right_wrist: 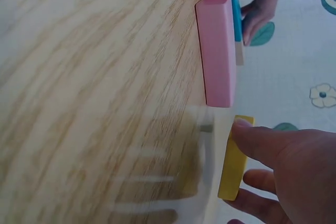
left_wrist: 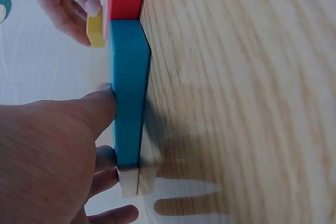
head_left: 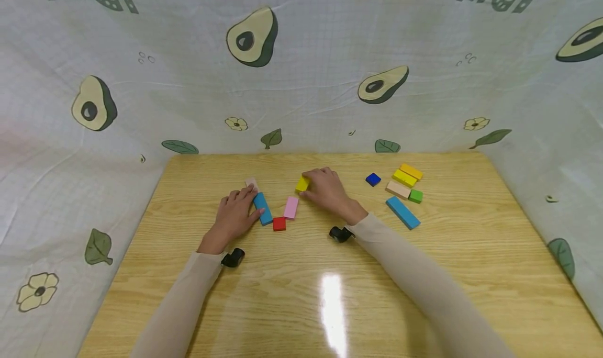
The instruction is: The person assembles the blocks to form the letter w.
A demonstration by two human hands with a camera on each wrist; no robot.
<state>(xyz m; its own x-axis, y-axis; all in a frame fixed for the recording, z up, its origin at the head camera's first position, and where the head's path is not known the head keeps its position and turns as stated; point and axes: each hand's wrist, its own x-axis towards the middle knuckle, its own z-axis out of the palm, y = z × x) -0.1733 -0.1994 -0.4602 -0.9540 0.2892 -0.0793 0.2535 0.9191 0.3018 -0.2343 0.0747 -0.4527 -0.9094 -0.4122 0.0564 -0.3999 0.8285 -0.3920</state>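
My right hand (head_left: 327, 191) pinches a yellow block (right_wrist: 234, 163) between its thumb and fingers, just past the far end of a pink block (head_left: 291, 208). My left hand (head_left: 234, 215) rests at a long blue block (left_wrist: 127, 93), its thumb touching the block and its fingers stretched toward the far end. A pale wood block (head_left: 252, 182) sits at that far end, partly covered by the fingertips. At the blue block's near end lies a red block (head_left: 279, 224), with the pink block angling away from it.
To the right on the wooden table (head_left: 282, 295) lie a dark blue block (head_left: 373, 179), an orange block (head_left: 412, 171), another yellow block (head_left: 404, 178), a second pale wood block (head_left: 398, 189), a green block (head_left: 416, 196) and another long blue block (head_left: 403, 212). A printed cloth (head_left: 311, 44) hangs behind.
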